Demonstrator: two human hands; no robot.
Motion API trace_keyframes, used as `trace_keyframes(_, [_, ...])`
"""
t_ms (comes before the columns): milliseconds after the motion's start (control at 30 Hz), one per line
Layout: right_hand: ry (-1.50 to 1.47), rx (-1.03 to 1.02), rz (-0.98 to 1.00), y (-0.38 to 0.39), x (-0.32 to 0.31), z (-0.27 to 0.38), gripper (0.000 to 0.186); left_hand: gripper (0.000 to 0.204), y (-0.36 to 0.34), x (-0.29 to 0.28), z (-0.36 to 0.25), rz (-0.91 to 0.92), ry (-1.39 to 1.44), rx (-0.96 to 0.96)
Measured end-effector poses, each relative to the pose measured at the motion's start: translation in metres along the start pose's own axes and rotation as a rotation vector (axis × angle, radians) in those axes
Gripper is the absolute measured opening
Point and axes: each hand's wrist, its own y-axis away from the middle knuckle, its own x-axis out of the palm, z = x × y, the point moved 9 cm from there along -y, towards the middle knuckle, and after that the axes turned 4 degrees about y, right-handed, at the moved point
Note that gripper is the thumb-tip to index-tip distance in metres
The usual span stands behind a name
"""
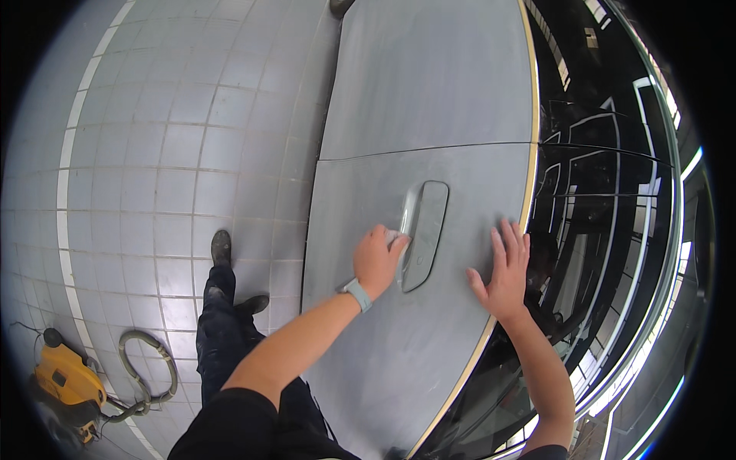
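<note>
A grey car door (360, 353), its surface matte, has a long flush handle (425, 230) in a recess. My left hand (376, 257), a wristwatch with a pale band on its wrist, has its fingers curled round a small pale, thin piece (395, 239) at the left edge of that recess; what it is made of I cannot tell. My right hand (502, 272) rests with fingers spread on the door to the right of the handle, beside the yellow masking tape (527, 192) that edges the glossy black window (590, 215).
Another grey panel (429, 69) continues beyond the seam. On the left lies a tiled floor (153, 153), where my legs and boots (221, 247) show. A yellow machine (69, 379) with a coiled grey hose (169, 368) sits at the lower left.
</note>
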Motion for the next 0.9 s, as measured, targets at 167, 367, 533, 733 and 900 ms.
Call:
trace_keyframes(167, [-0.064, -0.016, -0.134, -0.006, -0.008, 0.002, 0.083, 0.034, -0.028, 0.007, -0.017, -0.083, -0.034, -0.092])
trace_keyframes(367, [-0.014, -0.019, -0.113, -0.004, 0.001, -0.001, 0.081, 0.034, -0.035, 0.006, -0.014, -0.237, 0.134, 0.018])
trace_keyframes(533, [0.003, -0.049, -0.124, -0.007, 0.003, -0.001, 0.079, 0.033, -0.014, 0.011, -0.008, -0.118, 0.04, -0.028])
trace_keyframes(733, [-0.005, -0.03, -0.137, -0.009, 0.004, -0.004, 0.076, 0.032, -0.04, 0.006, -0.023, -0.232, 0.04, 0.06])
trace_keyframes(900, [0.01, -0.041, -0.126, -0.008, 0.007, -0.003, 0.075, 0.034, -0.019, 0.012, -0.01, -0.074, -0.004, -0.006])
